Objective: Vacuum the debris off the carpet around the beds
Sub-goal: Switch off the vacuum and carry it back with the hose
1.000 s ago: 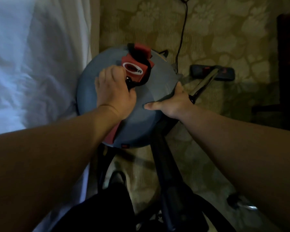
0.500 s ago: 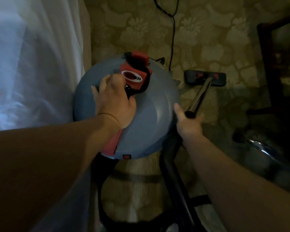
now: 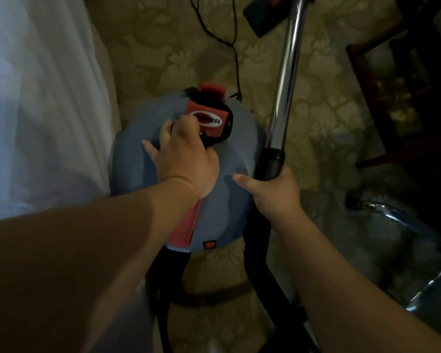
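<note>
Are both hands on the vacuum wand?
No, only the right hand grips the wand; the left hand holds the handle atop the canister.

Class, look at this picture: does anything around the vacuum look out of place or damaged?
Nothing looks damaged or spilled. Only the black cord trails loose across the carpet beyond the vacuum canister, left of the wand.

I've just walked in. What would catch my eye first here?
The round blue vacuum canister in the middle, with the left hand gripping the black handle on top. Beside it, the right hand holds the black grip of a shiny chrome wand running to the top edge. White bedding fills the left side.
</note>
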`<state>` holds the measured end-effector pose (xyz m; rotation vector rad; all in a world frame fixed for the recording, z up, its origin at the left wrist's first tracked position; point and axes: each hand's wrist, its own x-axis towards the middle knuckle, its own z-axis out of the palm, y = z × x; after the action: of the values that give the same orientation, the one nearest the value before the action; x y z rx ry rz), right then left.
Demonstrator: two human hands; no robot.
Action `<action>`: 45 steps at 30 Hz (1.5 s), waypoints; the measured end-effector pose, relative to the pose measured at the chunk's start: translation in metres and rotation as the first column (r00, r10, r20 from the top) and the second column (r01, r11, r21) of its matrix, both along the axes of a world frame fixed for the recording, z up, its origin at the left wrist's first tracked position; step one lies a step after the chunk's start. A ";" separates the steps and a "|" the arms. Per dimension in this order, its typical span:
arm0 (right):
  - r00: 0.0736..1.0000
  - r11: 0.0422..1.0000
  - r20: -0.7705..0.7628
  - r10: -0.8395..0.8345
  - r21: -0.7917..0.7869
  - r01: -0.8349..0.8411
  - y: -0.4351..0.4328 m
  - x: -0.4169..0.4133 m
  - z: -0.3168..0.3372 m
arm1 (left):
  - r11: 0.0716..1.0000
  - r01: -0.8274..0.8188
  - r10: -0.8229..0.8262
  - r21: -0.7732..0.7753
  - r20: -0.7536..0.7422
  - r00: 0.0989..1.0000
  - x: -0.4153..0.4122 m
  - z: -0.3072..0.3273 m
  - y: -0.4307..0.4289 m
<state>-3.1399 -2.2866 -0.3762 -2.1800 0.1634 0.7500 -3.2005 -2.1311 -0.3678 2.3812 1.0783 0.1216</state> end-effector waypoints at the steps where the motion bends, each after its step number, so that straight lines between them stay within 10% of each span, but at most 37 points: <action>1: 0.996 0.995 0.042 0.073 -0.070 -0.070 0.013 0.003 0.004 | 1.000 0.000 0.000 0.001 0.011 1.000 0.001 0.000 0.002; 11: 0.968 0.967 0.065 0.244 -0.097 -0.237 0.042 0.022 0.020 | 0.981 0.061 -0.047 -0.184 0.080 0.996 -0.007 0.007 0.022; 17: 0.977 0.982 0.105 0.188 -0.048 -0.184 0.043 0.024 0.009 | 0.974 0.042 -0.092 -0.222 -0.220 0.971 -0.048 -0.004 0.007; 45: 0.905 0.922 0.180 0.385 -0.041 -0.384 0.144 0.298 -0.016 | 0.984 -0.135 0.111 -0.117 -0.192 0.975 0.201 -0.024 0.091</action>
<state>-2.8420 -2.1426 -0.3925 -2.3008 -0.3736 0.7529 -2.9998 -2.0405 -0.3918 2.2427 1.2802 -0.1251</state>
